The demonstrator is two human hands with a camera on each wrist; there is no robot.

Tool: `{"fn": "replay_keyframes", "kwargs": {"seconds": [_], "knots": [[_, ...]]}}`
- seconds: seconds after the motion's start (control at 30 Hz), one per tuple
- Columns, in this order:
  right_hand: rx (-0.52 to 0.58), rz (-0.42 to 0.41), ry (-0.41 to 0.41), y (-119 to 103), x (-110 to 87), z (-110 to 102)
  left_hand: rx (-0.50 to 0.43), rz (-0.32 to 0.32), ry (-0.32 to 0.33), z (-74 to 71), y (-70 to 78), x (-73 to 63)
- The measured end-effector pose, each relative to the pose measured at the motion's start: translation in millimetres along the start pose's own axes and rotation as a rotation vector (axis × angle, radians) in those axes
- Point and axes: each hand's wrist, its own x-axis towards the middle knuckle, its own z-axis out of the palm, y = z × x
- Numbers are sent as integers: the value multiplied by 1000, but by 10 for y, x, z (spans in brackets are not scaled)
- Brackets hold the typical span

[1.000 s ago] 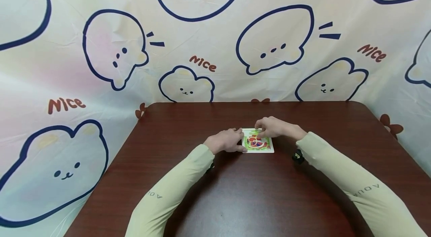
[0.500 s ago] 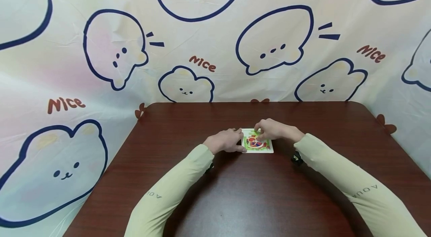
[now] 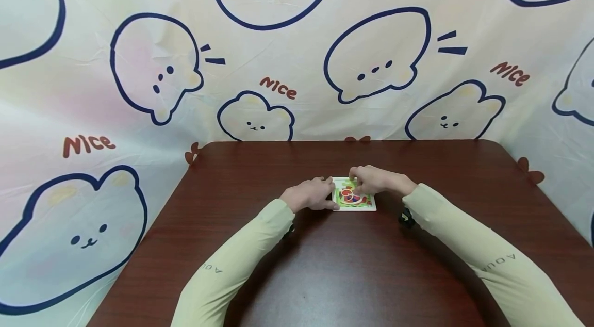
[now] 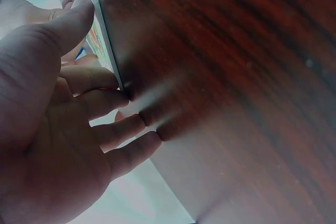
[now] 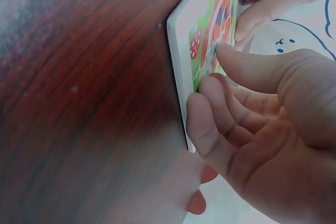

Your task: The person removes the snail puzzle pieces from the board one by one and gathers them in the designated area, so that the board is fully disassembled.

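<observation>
A small, thick picture board [image 3: 366,204] with a white rim and a red, green and blue picture lies flat on the table. My left hand [image 3: 310,194] steadies its left side; the thumb touches the near corner, the other fingers stretch along that edge and onto the tabletop, as the left wrist view [image 4: 63,108] shows. My right hand [image 3: 373,179] is over the board's far right part. In the right wrist view its thumb [image 5: 252,66] and curled fingertips [image 5: 202,119] are at the picture and the white edge. I cannot tell whether they pinch a loose piece.
The dark red-brown wooden table [image 3: 315,275] extends on all sides of the board. Behind it and at both sides hangs a pale curtain [image 3: 315,69] printed with cartoon bears. A black wrist device [image 3: 406,217] shows under the right cuff.
My right hand has shifted very slightly left over the board, its fingers staying at the same part of the picture. The left hand and the board look unchanged.
</observation>
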Motion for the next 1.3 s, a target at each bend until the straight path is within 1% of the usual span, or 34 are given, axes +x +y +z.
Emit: {"fn": "replay_keyframes", "kwargs": {"seconds": [0.17, 0.37, 0.6, 0.93, 1.3], "knots": [[46, 24, -20, -7, -15, -3, -12, -4, -6, -5, 6, -7], [99, 22, -35, -13, -26, -7, 13, 3, 6, 5, 2, -8], [113, 13, -36, 0, -14, -1, -1, 0, 8, 5, -3, -20], [137, 16, -70, 19, -2, -23, 13, 5, 2, 7, 6, -13], [155, 33, -102, 6, 18, -73, 6, 1, -11, -8, -4, -6]]}}
